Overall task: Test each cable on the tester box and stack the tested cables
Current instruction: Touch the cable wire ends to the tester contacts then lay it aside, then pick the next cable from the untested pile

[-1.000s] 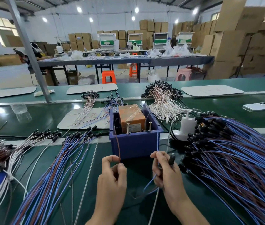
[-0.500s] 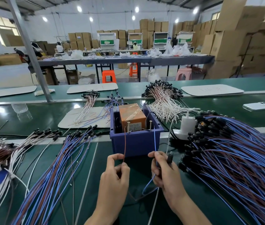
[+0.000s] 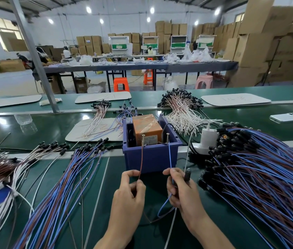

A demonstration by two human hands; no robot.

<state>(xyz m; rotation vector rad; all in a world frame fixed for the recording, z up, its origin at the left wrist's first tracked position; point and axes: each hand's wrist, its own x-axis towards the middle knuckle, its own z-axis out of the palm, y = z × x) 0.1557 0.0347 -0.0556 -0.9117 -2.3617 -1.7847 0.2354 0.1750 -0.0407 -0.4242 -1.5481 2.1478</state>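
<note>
The tester box [image 3: 152, 156] is a blue bin holding an orange block, with two upright screws at its near rim. My left hand [image 3: 130, 194] pinches a brown wire [image 3: 141, 160] whose tip touches the left screw. My right hand [image 3: 180, 189] pinches a blue wire [image 3: 170, 157] up to the right screw and also holds the cable's black plug [image 3: 187, 174]. Both wires loop together below my hands. A big pile of blue and brown cables [image 3: 267, 178] lies to the right. Another spread of cables [image 3: 57, 186] lies to the left.
A white charger [image 3: 208, 136] on a power strip sits right of the box, its white cord running past my right hand. White-wired cable bundles [image 3: 181, 112] lie behind the box. A phone [image 3: 287, 117] rests at far right. A metal post [image 3: 34, 56] stands at back left.
Both hands raised their wire ends from in front of the box up to the two screws; the brown wire swung right to the left screw.
</note>
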